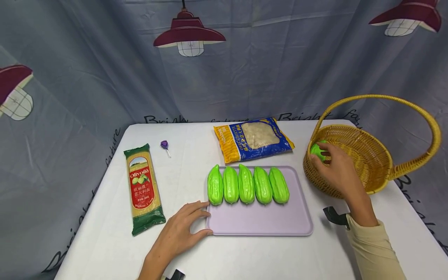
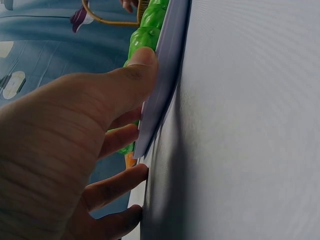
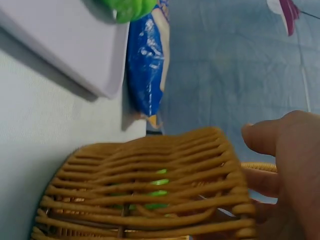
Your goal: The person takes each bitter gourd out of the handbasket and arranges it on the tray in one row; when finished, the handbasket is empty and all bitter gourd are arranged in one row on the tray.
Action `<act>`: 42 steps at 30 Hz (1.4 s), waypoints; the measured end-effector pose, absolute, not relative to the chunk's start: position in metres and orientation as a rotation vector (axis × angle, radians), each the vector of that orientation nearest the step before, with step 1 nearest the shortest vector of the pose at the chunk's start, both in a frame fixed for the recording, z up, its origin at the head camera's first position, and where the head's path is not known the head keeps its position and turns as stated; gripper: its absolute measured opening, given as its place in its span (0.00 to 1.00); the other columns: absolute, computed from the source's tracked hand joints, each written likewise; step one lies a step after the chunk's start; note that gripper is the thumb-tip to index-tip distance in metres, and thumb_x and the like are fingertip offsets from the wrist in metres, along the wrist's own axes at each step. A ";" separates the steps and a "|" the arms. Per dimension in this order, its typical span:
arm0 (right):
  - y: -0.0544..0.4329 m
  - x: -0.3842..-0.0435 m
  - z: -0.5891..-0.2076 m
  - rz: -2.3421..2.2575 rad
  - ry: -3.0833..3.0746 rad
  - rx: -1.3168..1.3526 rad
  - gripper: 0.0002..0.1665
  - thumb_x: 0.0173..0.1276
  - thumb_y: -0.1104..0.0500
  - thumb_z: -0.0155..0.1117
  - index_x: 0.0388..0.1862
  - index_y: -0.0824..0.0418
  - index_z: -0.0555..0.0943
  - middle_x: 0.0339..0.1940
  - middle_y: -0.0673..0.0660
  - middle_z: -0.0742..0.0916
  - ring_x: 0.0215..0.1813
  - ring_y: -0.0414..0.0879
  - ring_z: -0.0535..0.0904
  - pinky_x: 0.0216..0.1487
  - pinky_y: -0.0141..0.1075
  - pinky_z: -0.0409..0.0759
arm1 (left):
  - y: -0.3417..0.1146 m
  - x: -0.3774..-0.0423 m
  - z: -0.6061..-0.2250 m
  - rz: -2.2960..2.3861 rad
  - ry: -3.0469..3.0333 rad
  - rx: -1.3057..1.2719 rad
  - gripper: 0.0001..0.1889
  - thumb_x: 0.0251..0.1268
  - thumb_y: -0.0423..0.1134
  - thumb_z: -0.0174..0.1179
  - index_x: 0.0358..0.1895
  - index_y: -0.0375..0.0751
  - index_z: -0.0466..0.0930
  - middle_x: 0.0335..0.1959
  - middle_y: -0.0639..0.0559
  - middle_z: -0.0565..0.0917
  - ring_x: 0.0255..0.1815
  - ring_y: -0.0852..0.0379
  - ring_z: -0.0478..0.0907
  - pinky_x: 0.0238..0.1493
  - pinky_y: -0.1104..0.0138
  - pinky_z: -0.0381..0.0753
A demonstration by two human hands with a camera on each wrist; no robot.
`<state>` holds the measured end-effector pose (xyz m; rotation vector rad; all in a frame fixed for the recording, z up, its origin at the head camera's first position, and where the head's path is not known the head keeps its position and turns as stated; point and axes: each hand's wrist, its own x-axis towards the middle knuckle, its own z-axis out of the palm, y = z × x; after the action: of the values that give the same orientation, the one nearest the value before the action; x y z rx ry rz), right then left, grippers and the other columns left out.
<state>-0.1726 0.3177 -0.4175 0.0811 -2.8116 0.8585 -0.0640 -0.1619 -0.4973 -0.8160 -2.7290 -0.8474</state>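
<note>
Five-abreast aside, several glossy green ridged gourds, like bitter melons [image 1: 246,184], lie side by side along the back half of a pale purple tray [image 1: 259,221]. My left hand [image 1: 182,225] rests at the tray's left edge, with thumb and fingertips touching it and fingers loosely spread. Over the left rim of a wicker basket [image 1: 376,155] reaches my right hand [image 1: 336,165]. Another green gourd [image 1: 317,151] shows beside its fingers inside the basket. In the right wrist view the thumb [image 3: 265,137] stands apart from the green seen through the weave [image 3: 150,150]; the fingers are partly hidden.
A blue and yellow pasta bag [image 1: 255,140] lies behind the tray. To the left are a spaghetti packet [image 1: 143,188] and a purple lollipop [image 1: 165,145]. The basket's tall handle [image 1: 385,97] arches over its opening. A grey curtain hangs behind the white table.
</note>
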 end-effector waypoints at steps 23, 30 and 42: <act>0.347 -0.195 -0.430 0.650 -3.027 -0.059 0.44 0.85 0.40 0.54 0.74 0.79 0.68 0.67 0.84 0.76 0.64 0.81 0.74 0.62 0.76 0.75 | -0.162 -0.063 -0.497 -0.851 -2.735 -0.808 0.23 0.54 0.54 0.84 0.53 0.56 0.89 0.70 0.60 0.83 0.70 0.57 0.79 0.70 0.58 0.83; 0.357 -0.198 -0.433 0.542 -3.115 -0.271 0.53 0.76 0.36 0.67 0.73 0.80 0.63 0.52 0.81 0.80 0.46 0.72 0.80 0.36 0.59 0.82 | -0.162 -0.064 -0.497 -0.849 -2.738 -0.810 0.23 0.55 0.54 0.84 0.53 0.56 0.89 0.70 0.61 0.82 0.71 0.57 0.79 0.71 0.58 0.83; 0.361 -0.195 -0.434 0.646 -3.101 -0.177 0.51 0.72 0.50 0.71 0.80 0.76 0.58 0.57 0.82 0.78 0.49 0.73 0.79 0.40 0.59 0.82 | -0.162 -0.064 -0.496 -0.835 -2.755 -0.803 0.23 0.55 0.55 0.84 0.53 0.57 0.89 0.71 0.60 0.82 0.71 0.57 0.79 0.70 0.58 0.84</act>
<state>-0.1946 0.3605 -0.4336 -0.1773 -3.1005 0.6460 -0.0642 -0.1619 -0.4964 -0.8032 -2.7547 -0.8348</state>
